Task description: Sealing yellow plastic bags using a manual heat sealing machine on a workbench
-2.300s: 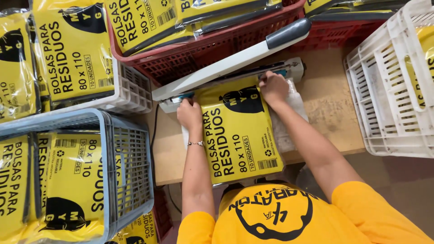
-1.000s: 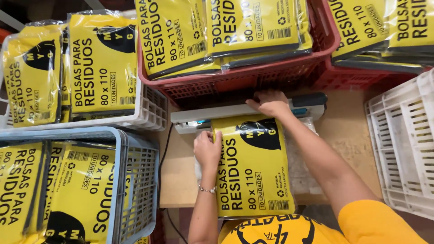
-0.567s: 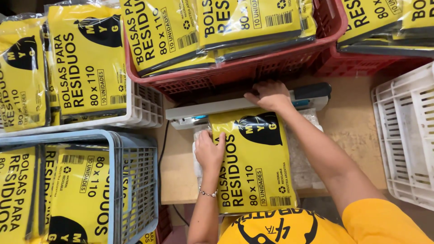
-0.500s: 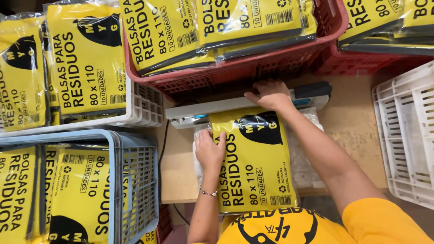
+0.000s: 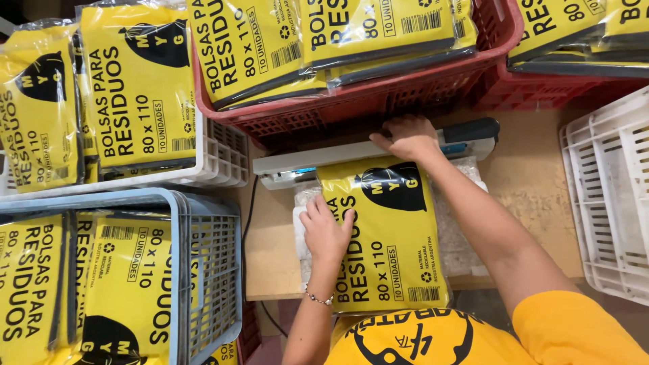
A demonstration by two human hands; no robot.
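A yellow plastic packet with black print lies flat on the wooden table, its top end under the closed arm of a grey heat sealer. My right hand presses down on the sealer arm with the fingers spread over it. My left hand lies flat on the packet's left side and holds it in place; a thin bracelet is on that wrist. Under the packet is a clear padded sheet.
A red crate full of yellow packets stands behind the sealer. A white crate with packets is at the left, a light blue crate with packets at the near left, and a white crate at the right.
The sealer arm, raised 2.3 s ago, is now down on the packet's top. My right hand moved onto the arm and presses it. My left hand stays on the packet.
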